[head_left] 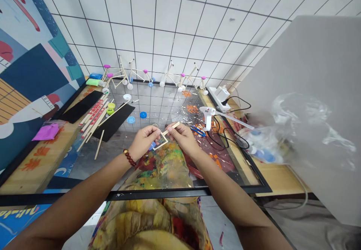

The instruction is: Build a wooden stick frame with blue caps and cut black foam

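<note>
Pinches the small frame of pale sticks [161, 145] at its left side with the left hand [145, 141], and grips its upper right stick between thumb and fingers of the right hand [183, 139], just over the near middle of the desk [135, 194]. Could skew a corner or pull a joint apart by pressing unevenly with one hand against the other (looks thin enough to snap, too, if bent hard). Could lose a part among the orange and pale scraps [192, 109] on letting go. Might catch the black cable [226, 141] in reaching right, and so drag or topple the white glue gun [208, 117], seen just right of the blue scissors [198, 131]; might also burn a fingertip there, if hot (cannot tell from here). Cannot see the frame's joints fully, covered in part by thumbs and fingertips, nor judge whether already bonded. Can make out only part of one blue cap [152, 145], half hidden behind the left hand. Cannot sort the contents of the clear plastic bag [262, 148] at the right, for blur.
</note>
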A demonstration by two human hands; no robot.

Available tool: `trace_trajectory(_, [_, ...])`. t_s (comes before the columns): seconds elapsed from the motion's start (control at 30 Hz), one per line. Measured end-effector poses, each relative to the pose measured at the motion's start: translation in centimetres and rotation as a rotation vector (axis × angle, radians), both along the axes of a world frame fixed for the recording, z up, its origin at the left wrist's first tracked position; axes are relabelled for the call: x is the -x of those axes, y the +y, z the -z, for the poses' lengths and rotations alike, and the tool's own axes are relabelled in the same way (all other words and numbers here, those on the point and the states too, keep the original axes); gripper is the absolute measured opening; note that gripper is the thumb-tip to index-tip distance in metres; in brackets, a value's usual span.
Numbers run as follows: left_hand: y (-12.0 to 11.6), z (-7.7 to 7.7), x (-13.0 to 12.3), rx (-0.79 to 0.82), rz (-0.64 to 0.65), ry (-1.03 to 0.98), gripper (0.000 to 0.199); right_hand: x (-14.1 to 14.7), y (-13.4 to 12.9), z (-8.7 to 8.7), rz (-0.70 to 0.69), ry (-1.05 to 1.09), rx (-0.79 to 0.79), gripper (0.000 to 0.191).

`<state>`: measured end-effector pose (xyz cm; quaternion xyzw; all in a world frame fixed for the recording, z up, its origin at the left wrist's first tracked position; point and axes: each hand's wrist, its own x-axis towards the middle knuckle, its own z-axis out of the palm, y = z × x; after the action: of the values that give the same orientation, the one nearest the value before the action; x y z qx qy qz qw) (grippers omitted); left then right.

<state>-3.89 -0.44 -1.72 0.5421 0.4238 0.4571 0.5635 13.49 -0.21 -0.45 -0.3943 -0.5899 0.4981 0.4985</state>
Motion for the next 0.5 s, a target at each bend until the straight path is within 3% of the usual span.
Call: trace_trajectory(0.5, [-0.4,-0.2,-0.2,0.056,-0.007,-0.050,0.031,0.0,0.3,1.1,-0.014,-0.073,-0.051,0.029])
